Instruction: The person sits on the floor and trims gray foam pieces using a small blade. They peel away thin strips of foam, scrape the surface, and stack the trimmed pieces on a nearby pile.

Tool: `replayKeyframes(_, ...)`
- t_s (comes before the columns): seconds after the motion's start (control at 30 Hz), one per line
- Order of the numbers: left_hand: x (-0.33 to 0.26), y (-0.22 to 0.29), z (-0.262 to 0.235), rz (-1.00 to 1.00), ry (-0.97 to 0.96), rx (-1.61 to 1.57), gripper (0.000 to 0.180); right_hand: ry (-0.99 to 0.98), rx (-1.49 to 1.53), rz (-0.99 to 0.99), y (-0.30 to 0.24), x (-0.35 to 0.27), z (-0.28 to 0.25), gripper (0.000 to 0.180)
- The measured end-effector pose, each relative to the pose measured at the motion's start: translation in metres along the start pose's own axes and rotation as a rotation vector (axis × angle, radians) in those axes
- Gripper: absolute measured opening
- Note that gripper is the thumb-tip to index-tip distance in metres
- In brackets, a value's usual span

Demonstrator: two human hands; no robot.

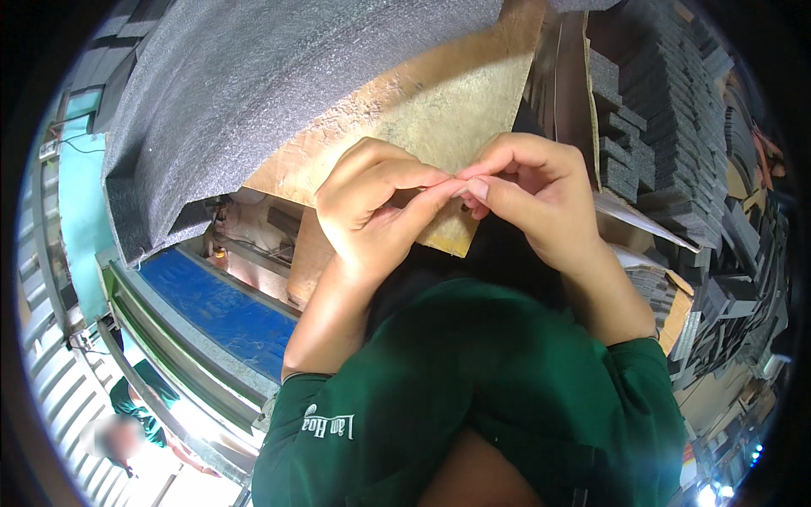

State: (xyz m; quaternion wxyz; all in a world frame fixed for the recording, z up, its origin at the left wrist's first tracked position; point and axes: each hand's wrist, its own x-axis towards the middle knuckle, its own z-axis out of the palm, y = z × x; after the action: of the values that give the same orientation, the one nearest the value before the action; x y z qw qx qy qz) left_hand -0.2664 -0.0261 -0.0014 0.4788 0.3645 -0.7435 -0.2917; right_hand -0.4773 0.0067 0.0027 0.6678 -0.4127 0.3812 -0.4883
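Observation:
In front of my body, my left hand (372,203) and my right hand (545,194) meet, each closed in a pinch of thumb and fingers. Their fingertips touch one another, and whatever they may hold between them is too small or hidden to make out. Beneath the hands lies a worn plywood board (397,110) with a rough, scuffed surface. A large grey foam sheet (245,93) covers the board's far left part and bends down over the left side.
Stacked dark grey foam pieces (667,118) fill the right, beside an open cardboard box (568,93). More foam strips (735,296) lie lower right. A blue belt surface (224,304) with a metal rail (169,329) runs at left. Another person (152,414) is at lower left.

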Motion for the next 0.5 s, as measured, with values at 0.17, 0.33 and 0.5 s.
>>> replayKeyframes(0.17, -0.0010, 0.0001, 0.0031, 0.013, 0.058, -0.022, 0.023, 0.019, 0.043, -0.050, 0.0050, -0.0030, 0.0076, 0.008)
replayKeyframes(0.33, -0.0031, -0.0040, 0.0020, 0.117, -0.004, -0.017, 0.023, 0.034, -0.047, -0.059, 0.0076, -0.0062, 0.0078, 0.009)
replayKeyframes(0.5, -0.0035, -0.0028, 0.0007, 0.131, 0.010, -0.036, 0.023, 0.013, -0.004, -0.031, 0.0072, -0.0049, 0.0051, 0.011)
